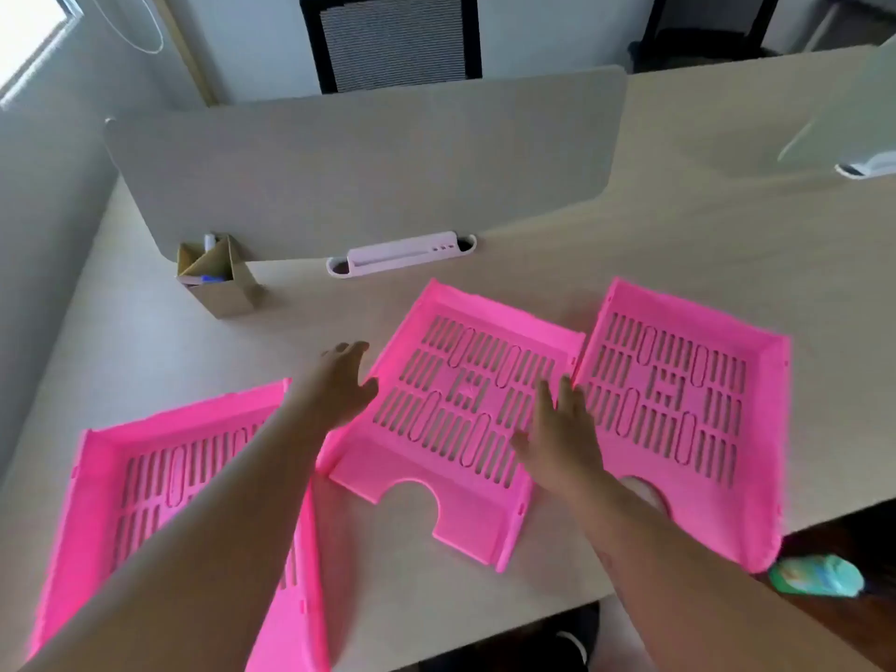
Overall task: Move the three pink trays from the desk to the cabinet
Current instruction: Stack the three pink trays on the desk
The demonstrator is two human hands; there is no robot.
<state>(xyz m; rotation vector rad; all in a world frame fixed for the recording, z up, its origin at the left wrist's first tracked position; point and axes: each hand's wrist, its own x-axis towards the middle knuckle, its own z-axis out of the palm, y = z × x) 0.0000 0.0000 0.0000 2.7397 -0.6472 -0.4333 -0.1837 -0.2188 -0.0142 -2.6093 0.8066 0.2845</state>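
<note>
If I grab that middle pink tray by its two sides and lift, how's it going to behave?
The middle pink tray looks like thin moulded plastic with a slotted floor, so it is probably light. Its raised side walls suggest it will stay fairly stiff, perhaps flexing slightly. With the left hand and right hand open at opposite sides, it should lift level; the smooth plastic may be a little slippery.

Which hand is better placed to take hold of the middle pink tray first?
Probably the left hand: its open fingers already sit at the left edge of the middle tray. The right hand, also open, hovers flat over the tray's right part.
</note>
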